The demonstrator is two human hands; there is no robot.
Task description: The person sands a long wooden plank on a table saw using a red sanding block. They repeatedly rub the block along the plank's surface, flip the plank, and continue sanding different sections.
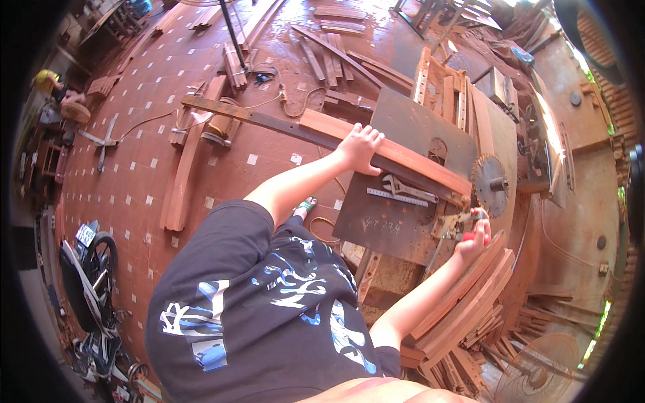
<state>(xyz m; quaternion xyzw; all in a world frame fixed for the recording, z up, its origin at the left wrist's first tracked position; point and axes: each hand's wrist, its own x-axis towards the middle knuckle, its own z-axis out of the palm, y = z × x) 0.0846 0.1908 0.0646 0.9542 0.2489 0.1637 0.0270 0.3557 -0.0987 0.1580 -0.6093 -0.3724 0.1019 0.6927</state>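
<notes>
A long reddish wooden board point(416, 161) lies against a dark metal fence bar point(269, 121) across the saw table point(363, 225). My left hand point(361, 146) spans the board and bar, fingers over the wood and thumb on the near side. At the bar's right end, my right hand point(477, 236) closes around a red handle point(468, 237) beside a metal fitting point(451, 225), which looks like a clamp. A round toothed saw blade point(489, 183) stands upright just past the board's right end. An adjustable wrench point(408, 191) and a pale ruler point(396, 197) lie on the near side of the bar.
Stacked wooden boards point(463, 302) stand close to my right forearm. More timber point(181, 181) and a cable point(302, 111) lie on the tiled floor point(134, 221). A motorbike point(94, 289) is at the left, a fan point(537, 369) at the lower right.
</notes>
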